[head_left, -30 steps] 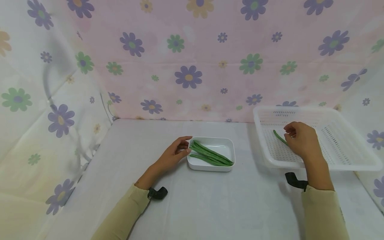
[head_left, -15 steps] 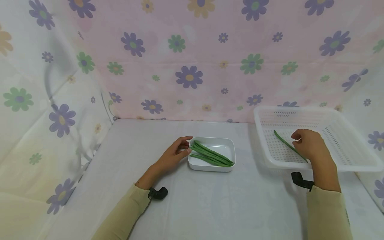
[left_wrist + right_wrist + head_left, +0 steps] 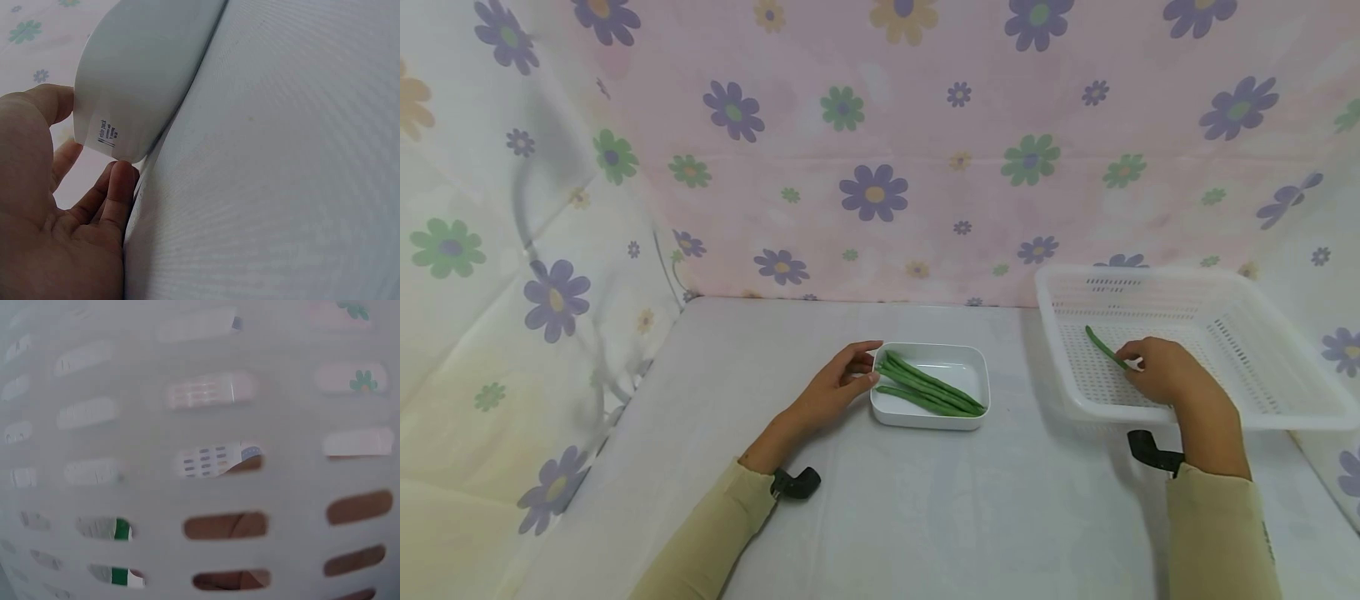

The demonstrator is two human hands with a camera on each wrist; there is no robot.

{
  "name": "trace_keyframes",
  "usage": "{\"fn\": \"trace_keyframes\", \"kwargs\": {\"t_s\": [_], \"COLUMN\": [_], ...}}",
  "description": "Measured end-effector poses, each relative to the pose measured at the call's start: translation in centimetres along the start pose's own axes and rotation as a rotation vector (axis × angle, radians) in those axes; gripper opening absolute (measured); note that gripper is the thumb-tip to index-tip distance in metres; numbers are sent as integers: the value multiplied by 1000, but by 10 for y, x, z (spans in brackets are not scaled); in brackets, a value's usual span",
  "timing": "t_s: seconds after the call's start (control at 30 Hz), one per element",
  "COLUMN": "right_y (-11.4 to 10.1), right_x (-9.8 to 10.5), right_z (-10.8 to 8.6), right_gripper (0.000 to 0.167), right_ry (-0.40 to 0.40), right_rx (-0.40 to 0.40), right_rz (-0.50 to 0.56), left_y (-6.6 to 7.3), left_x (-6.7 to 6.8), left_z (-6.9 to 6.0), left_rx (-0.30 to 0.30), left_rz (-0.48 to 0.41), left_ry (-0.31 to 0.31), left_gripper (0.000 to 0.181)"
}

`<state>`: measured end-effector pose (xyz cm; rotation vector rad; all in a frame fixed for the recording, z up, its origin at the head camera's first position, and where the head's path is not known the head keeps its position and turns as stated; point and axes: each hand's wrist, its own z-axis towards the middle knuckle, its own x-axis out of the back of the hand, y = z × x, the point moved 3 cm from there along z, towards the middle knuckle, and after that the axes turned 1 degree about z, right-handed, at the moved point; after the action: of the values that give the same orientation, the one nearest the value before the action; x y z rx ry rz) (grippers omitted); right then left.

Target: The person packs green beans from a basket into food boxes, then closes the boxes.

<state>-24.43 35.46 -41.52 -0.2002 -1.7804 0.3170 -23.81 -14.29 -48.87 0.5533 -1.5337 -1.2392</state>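
Note:
My left hand (image 3: 823, 387) grips the left end of a small white rectangular dish (image 3: 925, 422), its thumb and curled fingers against the corner. The left wrist view shows the fingers (image 3: 119, 187) low beside the dish's printed wall (image 3: 137, 69). Several green beans (image 3: 928, 383) lie slantwise in the dish. Inside a white plastic basket (image 3: 1292, 415) on the right, my right hand (image 3: 1172, 375) pinches a single green bean (image 3: 1103, 347), whose far end points up and left. Through the basket's slots the right wrist view catches parts of that bean (image 3: 122, 529) and the hand (image 3: 219, 526).
A white cloth (image 3: 985, 500) covers the table. Flowered fabric (image 3: 865, 125) hangs behind it and along both sides. The basket's slotted wall (image 3: 144, 437) stands between the right wrist camera and the hand. Each wrist wears a black camera (image 3: 797, 482).
My right hand moved right, off the bean, then came down and back left onto it, and now its fingertips close on it. The left hand and dish have stayed put.

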Motion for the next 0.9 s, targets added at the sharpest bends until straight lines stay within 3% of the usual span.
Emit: {"fn": "trace_keyframes", "kwargs": {"t_s": [0.37,0.9], "right_y": [-4,-8], "right_x": [0,1], "right_z": [-3,2], "right_gripper": [32,19], "right_ry": [-58,-4], "right_rx": [30,148], "right_rz": [20,12], "left_y": [-2,-2], "left_x": [0,1], "left_z": [0,1], "left_rx": [1,-2], "left_rz": [-2,2], "left_ry": [-4,-2], "left_gripper": [55,55]}}
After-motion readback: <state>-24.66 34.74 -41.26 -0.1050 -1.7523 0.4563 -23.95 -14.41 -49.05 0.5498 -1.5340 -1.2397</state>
